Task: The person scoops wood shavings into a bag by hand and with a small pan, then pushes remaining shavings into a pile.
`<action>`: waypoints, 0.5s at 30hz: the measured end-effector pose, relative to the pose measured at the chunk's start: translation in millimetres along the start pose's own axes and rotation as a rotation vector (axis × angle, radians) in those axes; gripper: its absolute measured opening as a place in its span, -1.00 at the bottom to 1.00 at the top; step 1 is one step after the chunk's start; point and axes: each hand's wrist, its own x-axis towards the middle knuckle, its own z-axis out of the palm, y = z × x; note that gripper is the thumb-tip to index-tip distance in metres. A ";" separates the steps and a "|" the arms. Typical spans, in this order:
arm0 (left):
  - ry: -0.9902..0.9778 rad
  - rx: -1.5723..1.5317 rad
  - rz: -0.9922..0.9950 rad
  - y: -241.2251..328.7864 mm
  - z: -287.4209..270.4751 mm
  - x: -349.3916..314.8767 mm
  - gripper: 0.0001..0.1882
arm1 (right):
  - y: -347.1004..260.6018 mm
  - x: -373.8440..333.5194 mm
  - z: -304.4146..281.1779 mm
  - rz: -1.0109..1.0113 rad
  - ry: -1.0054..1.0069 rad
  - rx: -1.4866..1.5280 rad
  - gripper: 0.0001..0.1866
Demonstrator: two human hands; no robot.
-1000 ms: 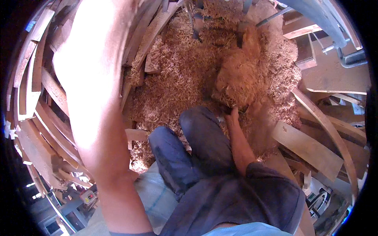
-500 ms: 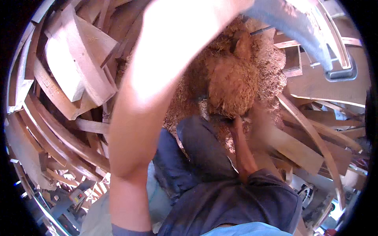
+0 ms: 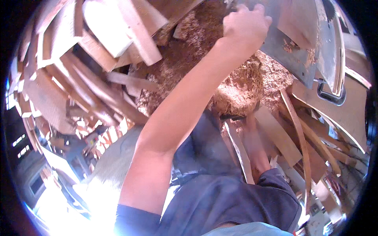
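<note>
My left arm reaches up and across to the top of the view. The left hand (image 3: 246, 25) is closed in a fist beside a grey-blue panel (image 3: 293, 65) dusted with shavings; whatever its fingers hold is hidden. Below the forearm lies a clump of reddish-brown wood shavings (image 3: 238, 94), partly covered by that arm. A dark edge (image 3: 232, 117) shows under the clump. My right hand (image 3: 251, 118) is at the clump's near side, smeared by motion, its fingers not distinct. A pale wooden strip (image 3: 240, 151) lies along the right forearm.
Curved and straight wood offcuts (image 3: 134, 31) are stacked at the left. More boards (image 3: 279, 135) and a long bent strip (image 3: 297, 137) lie at the right. A dark loop-shaped handle (image 3: 332, 94) is by the panel. Loose shavings (image 3: 193, 47) spread behind the arm.
My left arm has swung lower, and its hand, out of sight before, now shows as a fist. The view has shifted. The shavings clump is now partly behind the forearm.
</note>
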 end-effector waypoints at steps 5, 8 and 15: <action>0.025 -0.045 -0.130 3.3 -52.2 -65.2 -0.64 | -22.5 -61.8 49.1 0.041 -0.022 -0.117 -0.52; 0.202 -0.154 -0.239 -10.2 -103.5 -148.6 -0.61 | -40.3 -97.7 81.2 0.052 -0.056 -0.204 -0.52; 0.417 -0.215 -0.715 26.5 -213.1 -372.1 -0.66 | -93.0 -201.9 121.6 0.063 -0.136 -0.423 -0.51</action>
